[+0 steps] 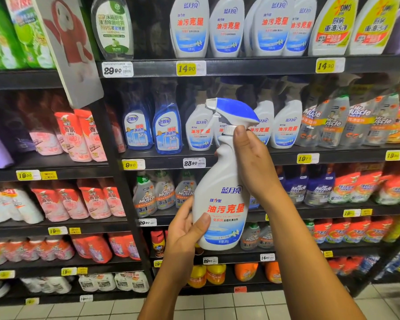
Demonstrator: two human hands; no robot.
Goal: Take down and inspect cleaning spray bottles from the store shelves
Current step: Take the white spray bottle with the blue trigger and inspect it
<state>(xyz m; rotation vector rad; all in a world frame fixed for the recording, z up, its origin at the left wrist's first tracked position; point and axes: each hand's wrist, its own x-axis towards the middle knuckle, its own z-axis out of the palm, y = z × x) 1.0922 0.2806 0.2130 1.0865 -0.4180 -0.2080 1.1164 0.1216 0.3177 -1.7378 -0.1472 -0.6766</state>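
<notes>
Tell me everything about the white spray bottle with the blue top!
The white plastic spray bottle with a blue trigger head is held off the shelf, tilted slightly, nozzle pointing left. Its label has blue and red Chinese writing above a blue wave. The right hand grips its neck; the left hand supports its base, thumb on the label.

a single head-worn wide-angle camera is looking forward and slightly down, facing dark store shelves [240,65] close up; tiled floor [217,303] is showing along the bottom edge, and shelf lines are bowing toward the frame's sides
</notes>
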